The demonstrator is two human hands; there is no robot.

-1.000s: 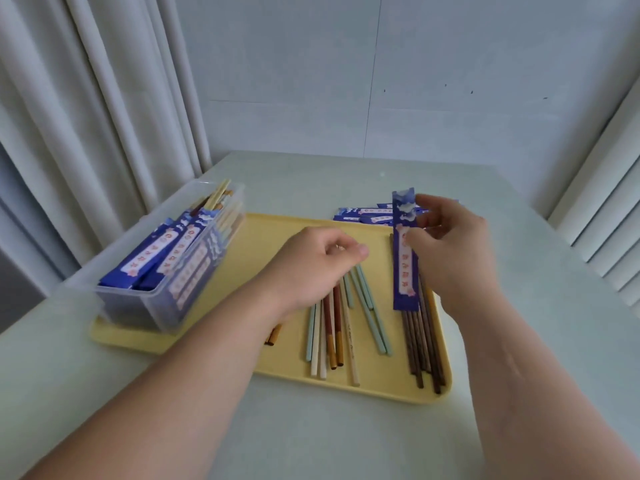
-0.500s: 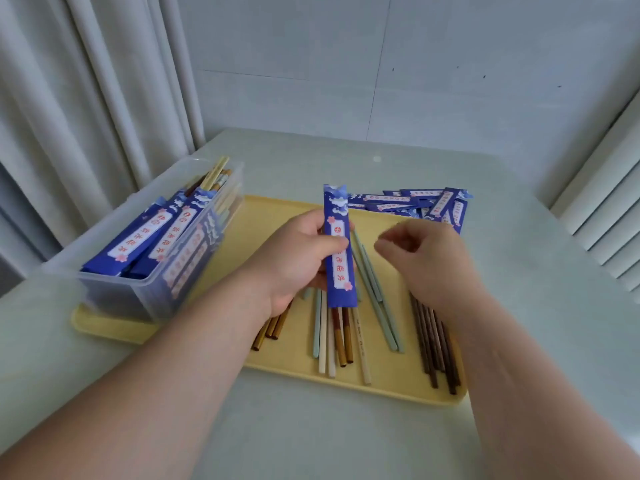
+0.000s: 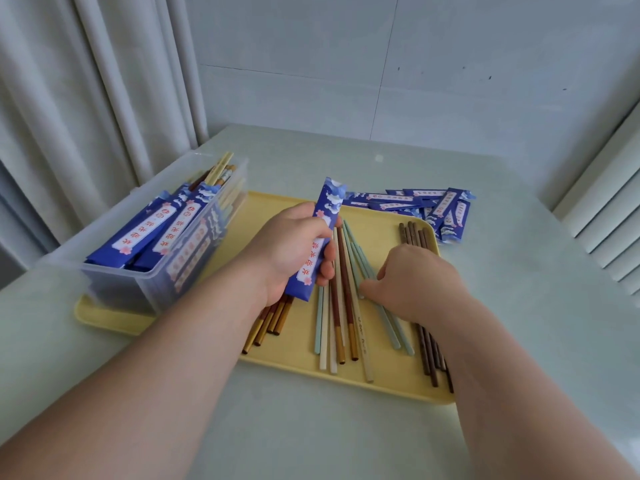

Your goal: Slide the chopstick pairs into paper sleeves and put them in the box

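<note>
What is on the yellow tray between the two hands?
Loose chopsticks, cream, brown with gold ends and pale green, lie on the tray between the left hand, holding a blue sleeve, and the right hand. The head view shows it.

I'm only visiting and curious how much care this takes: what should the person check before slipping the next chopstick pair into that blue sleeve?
1. Sleeve secure: ok. The left hand has the blue sleeve in its grip, above the yellow tray.
2. Sleeve mouth open: cannot tell; its lower end is unclear.
3. Pair picked up: cannot tell. The right hand is on the pale green chopsticks, but its fingers are hidden.
4. Chopsticks within reach: ok; several lie loose on the tray.
5. Room in the clear box: cannot tell; it looks well filled.
</note>
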